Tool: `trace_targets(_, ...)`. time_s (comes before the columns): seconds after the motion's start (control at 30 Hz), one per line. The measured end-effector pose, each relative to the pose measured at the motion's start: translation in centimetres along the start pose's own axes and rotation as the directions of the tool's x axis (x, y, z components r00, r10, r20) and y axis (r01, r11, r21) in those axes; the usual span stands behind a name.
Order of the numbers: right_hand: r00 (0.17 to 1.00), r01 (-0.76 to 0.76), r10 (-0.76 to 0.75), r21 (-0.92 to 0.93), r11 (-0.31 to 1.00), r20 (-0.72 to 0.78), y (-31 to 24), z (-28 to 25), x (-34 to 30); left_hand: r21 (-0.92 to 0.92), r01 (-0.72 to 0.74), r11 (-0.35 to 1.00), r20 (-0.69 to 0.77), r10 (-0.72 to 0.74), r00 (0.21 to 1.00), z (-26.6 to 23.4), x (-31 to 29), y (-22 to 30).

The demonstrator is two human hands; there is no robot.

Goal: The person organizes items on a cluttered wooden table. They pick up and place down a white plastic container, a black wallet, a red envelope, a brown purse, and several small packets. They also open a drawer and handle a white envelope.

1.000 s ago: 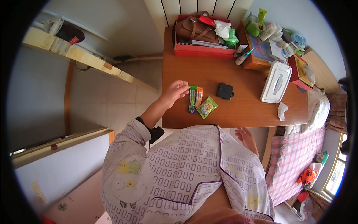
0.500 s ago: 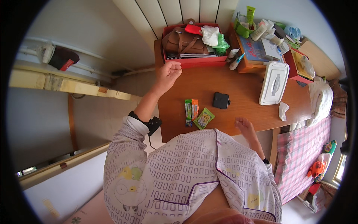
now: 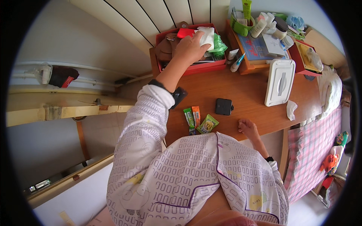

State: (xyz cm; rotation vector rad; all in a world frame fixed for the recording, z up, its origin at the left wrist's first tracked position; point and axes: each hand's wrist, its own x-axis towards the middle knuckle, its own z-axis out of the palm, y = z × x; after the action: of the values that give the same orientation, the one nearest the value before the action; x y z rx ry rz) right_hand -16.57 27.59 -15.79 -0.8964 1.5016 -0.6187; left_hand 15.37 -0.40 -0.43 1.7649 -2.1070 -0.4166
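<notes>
My left hand [image 3: 190, 48] reaches over the red box [image 3: 203, 69] at the back left of the desk. Its thumb and fingers close on the near left side of a crumpled white packet [image 3: 206, 37]. Beneath and beside that hand lies a brown leather bag [image 3: 164, 51], partly hidden by it. A red item [image 3: 185, 33] and a green plastic bag [image 3: 218, 44] flank the white packet. At the desk's front edge, my right hand [image 3: 248, 129] is loosely curled with nothing seen in it. Nearest to it are a black square device [image 3: 224, 106] and a green snack packet [image 3: 207, 124].
Slim green [image 3: 189, 117] and orange [image 3: 196, 116] sachets lie on the brown desk [image 3: 249, 90]. A white lidded box [image 3: 279, 83] and a crumpled tissue [image 3: 291, 110] are at right. Behind them, bottles [image 3: 258, 28] crowd a small wooden stand. A pink checked bed [image 3: 305, 158] adjoins.
My left hand has moved forward and right, from the box's near edge onto the white packet inside it. My right hand stays by the desk edge, its fingers more curled. The view has shifted slightly.
</notes>
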Motion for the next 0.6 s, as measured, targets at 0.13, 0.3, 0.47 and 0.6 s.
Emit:
trace_targets(0.13, 0.998, -0.055, 0.055, -0.009, 0.998, -0.001, -0.4, 0.0, 0.2, 0.04, 0.074, 0.996, -0.004, -0.074, 0.997, 1.5, 1.6, 0.9)
trace_targets(0.3, 0.994, -0.112, 0.111, -0.033, 0.993, -0.023, -1.2, -0.1, 0.2, 0.009, 0.123, 0.992, 0.005, -0.123, 0.992, 3.0, 2.4, 0.3)
trace_targets(0.47, 0.99, -0.141, 0.141, -0.008, 0.99, -0.013, -1.9, -0.1, 0.1, -0.195, 0.086, 0.977, -0.094, -0.106, 0.99, 3.8, 3.2, -1.4)
trace_targets(0.6, 0.99, -0.139, 0.139, 0.006, 0.99, -0.015, -1.7, -0.2, 0.1, -0.234, 0.099, 0.967, -0.155, -0.138, 0.978, 4.2, 3.6, -3.2)
